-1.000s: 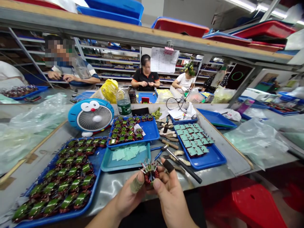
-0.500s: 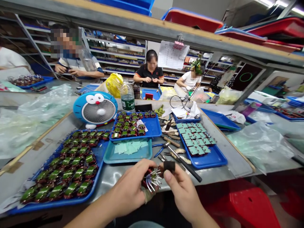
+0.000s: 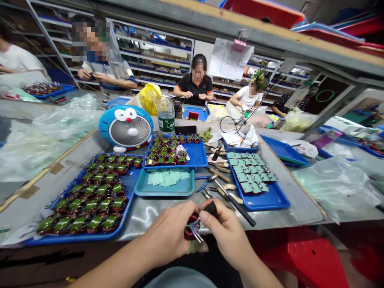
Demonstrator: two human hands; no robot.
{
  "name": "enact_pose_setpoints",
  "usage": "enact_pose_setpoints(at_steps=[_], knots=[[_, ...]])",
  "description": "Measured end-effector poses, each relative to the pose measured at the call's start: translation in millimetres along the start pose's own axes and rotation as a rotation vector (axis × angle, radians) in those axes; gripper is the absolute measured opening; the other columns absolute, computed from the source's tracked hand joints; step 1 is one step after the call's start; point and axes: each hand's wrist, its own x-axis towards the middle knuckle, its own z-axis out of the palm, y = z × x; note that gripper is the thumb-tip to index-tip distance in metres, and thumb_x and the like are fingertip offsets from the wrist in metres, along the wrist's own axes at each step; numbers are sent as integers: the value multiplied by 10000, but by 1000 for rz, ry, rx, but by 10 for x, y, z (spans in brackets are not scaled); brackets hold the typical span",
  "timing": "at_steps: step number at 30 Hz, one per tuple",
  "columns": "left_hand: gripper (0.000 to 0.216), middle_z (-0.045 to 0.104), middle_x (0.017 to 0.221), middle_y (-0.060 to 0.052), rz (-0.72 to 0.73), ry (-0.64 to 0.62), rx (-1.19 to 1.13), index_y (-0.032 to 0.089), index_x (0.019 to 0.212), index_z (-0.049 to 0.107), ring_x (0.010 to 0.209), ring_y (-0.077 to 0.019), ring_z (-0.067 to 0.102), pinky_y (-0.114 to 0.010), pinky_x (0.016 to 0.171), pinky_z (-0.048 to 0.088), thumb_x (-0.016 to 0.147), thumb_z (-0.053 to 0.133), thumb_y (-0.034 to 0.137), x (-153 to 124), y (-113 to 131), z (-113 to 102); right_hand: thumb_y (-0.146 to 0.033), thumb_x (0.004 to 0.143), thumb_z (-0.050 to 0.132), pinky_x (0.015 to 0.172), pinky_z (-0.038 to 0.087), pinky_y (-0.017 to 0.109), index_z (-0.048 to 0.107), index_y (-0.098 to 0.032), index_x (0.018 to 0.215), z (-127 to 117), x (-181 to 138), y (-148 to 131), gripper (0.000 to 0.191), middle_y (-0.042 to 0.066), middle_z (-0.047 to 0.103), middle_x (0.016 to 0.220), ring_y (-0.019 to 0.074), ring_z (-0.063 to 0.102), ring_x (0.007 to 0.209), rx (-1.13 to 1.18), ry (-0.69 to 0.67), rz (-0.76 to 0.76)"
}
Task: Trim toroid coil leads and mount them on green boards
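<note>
My left hand is closed around a wire-wound toroid coil, dark with reddish-copper windings and several silvery wire leads sticking out toward me. Tape is wrapped round a finger of this hand. My right hand, with a dark band on one finger, pinches at the coil's leads from the right; its fingertips partly hide them. Both hands are in front of the bench's near edge. To the left, a blue tray bears rows of similar coils with green tops.
Behind my hands stand a teal tray of pale green sheets and another blue tray with coils. A hammer and pliers lie beside a blue tray of board-topped coils. A fan and bottle are farther back.
The view has shifted, so the bench sits slightly higher and to the right. The coil has turned in my hands, and my right fingers have closed in over its leads.
</note>
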Motion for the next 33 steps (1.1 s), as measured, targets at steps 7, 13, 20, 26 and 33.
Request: enact_pose_setpoints(at_steps=[7, 13, 20, 26, 33], knots=[[267, 727, 1072, -79, 122, 63, -23, 246, 1101, 548, 981, -290, 715, -349, 787, 491, 879, 690, 286, -69, -85, 150, -517, 846, 821, 701, 500, 290, 750, -196, 1061, 96, -89, 277, 392, 8, 724, 826, 174, 639, 731, 375, 35, 250], [327, 748, 1018, -25, 86, 142, -195, 265, 1115, 561, 892, -247, 728, -313, 724, 492, 837, 728, 310, -63, -52, 137, -440, 864, 847, 934, 513, 334, 719, -230, 1238, 173, -148, 341, 447, 47, 784, 1092, 211, 699, 1011, 529, 46, 159], [270, 676, 791, 41, 2, 146, -293, 253, 962, 524, 653, -174, 604, -269, 605, 415, 785, 726, 279, -80, -10, 146, -370, 845, 870, 1011, 484, 380, 775, -283, 1181, 15, -154, 259, 360, 51, 730, 1220, 245, 656, 1117, 302, 26, 106], [314, 624, 742, 61, 1, 155, -331, 247, 939, 514, 609, -152, 515, -254, 571, 381, 721, 739, 234, -98, -8, 166, -395, 890, 807, 1097, 433, 404, 824, -241, 877, -73, -173, 53, 155, 69, 626, 1406, 291, 592, 1248, -36, -43, 3], [296, 640, 795, 44, 40, 123, -266, 249, 968, 525, 650, -169, 559, -267, 601, 390, 743, 714, 218, -82, -4, 150, -391, 933, 762, 1108, 434, 397, 817, -273, 1002, -86, -266, 75, 148, 69, 598, 1454, 283, 582, 1279, -116, -42, -17]])
